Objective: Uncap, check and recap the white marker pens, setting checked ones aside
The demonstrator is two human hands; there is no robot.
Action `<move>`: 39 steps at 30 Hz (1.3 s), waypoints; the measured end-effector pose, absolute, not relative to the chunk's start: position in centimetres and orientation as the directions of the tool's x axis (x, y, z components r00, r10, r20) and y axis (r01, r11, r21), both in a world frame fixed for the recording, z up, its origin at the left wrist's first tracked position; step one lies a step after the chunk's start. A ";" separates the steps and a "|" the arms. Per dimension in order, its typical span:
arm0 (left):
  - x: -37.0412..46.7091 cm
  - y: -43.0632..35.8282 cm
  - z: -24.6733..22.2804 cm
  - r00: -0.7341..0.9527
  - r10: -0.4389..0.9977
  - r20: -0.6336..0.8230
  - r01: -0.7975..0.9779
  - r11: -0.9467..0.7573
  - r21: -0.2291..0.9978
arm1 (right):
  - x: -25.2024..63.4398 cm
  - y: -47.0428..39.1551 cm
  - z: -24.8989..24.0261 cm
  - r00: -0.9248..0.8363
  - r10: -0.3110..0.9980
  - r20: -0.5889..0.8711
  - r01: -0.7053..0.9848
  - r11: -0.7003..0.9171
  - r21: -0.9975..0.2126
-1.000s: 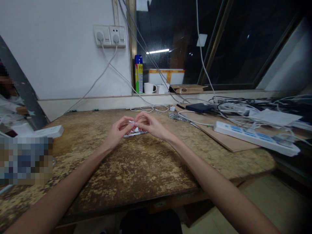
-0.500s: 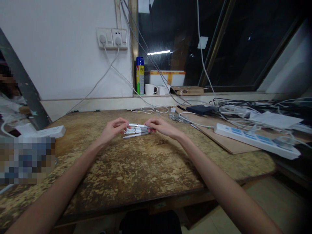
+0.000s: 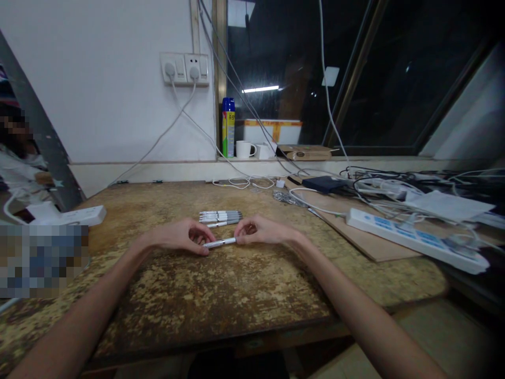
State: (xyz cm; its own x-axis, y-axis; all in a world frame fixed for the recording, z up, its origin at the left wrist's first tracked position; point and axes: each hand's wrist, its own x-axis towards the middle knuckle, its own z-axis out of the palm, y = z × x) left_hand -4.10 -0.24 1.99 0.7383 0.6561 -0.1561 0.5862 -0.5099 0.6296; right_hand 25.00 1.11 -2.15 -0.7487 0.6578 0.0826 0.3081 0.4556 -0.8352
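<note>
Head view, the only one to go on: holding one pen (image 3: 221, 242) crosswise, just on the near side of the row of pens (image 3: 220, 216). Pinching its left end with the left hand (image 3: 185, 234), thumb against fingers, and nipping its right end with the right hand (image 3: 262, 230). Nothing visible under the middle. Can't tell whether touching the worktop (image 3: 213, 295) or held just above it.

Main worry, imo: letting go unevenly. Round barrel by the look of it, so likely to roll, either back into the row or further off on the near side. With one end released early, could swing round and bump the nearest pen (image 3: 218, 225) of the row, lying a bit askew to the others. Same deal with the knuckles: close to the row at both ends, so a careless sweep could shove the whole lot out of line.

Also possible: twisting or tugging too hard from both ends and working something loose on the pen. Just a guess; too small to make out any joints.

Less of a worry: the cable (image 3: 242, 182) beyond the row, the plastic bag (image 3: 287, 198) beyond and to the right, the power strip (image 3: 418, 239) well off to the right. Only a nuisance after a proper flick.
</note>
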 end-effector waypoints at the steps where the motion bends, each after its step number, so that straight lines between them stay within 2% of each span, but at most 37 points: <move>1: -4.1 -0.2 2.0 0.744 0.649 -0.161 0.588 -0.521 0.619 | 24.9 1.1 -2.3 -0.757 0.649 0.074 0.307 0.453 -0.837; 17: -3.9 -0.3 1.8 0.757 0.633 -0.161 0.580 -0.536 0.613 | 24.8 0.8 -2.6 -0.758 0.651 0.041 0.353 0.462 -0.814; 19: -3.8 -0.3 1.8 0.741 0.654 -0.153 0.583 -0.514 0.629 | 24.8 0.8 -2.6 -0.750 0.658 0.065 0.346 0.474 -0.810; 21: -3.7 -0.2 1.5 0.693 0.716 -0.083 0.597 -0.506 0.623 | 24.7 0.8 -2.6 -0.723 0.681 0.119 0.339 0.499 -0.797; 24: -3.7 0.4 0.9 0.561 0.815 0.145 0.640 -0.538 0.549 | 24.5 1.1 -2.9 -0.613 0.755 0.231 0.383 0.540 -0.749; 26: -3.8 0.9 0.3 0.511 0.812 0.281 0.674 -0.582 0.455 | 24.4 1.3 -3.1 -0.510 0.791 0.339 0.449 0.581 -0.679; 28: -4.0 1.3 -0.3 0.532 0.770 0.351 0.689 -0.635 0.349 | 24.4 1.5 -3.3 -0.430 0.787 0.443 0.521 0.617 -0.590; 31: -4.1 1.7 -0.9 0.591 0.723 0.359 0.680 -0.685 0.261 | 24.5 1.6 -3.5 -0.402 0.767 0.499 0.586 0.635 -0.503; 39: -3.6 1.9 -1.6 0.631 0.715 0.302 0.667 -0.699 0.260 | 24.4 2.2 -4.4 -0.458 0.754 0.470 0.610 0.652 -0.450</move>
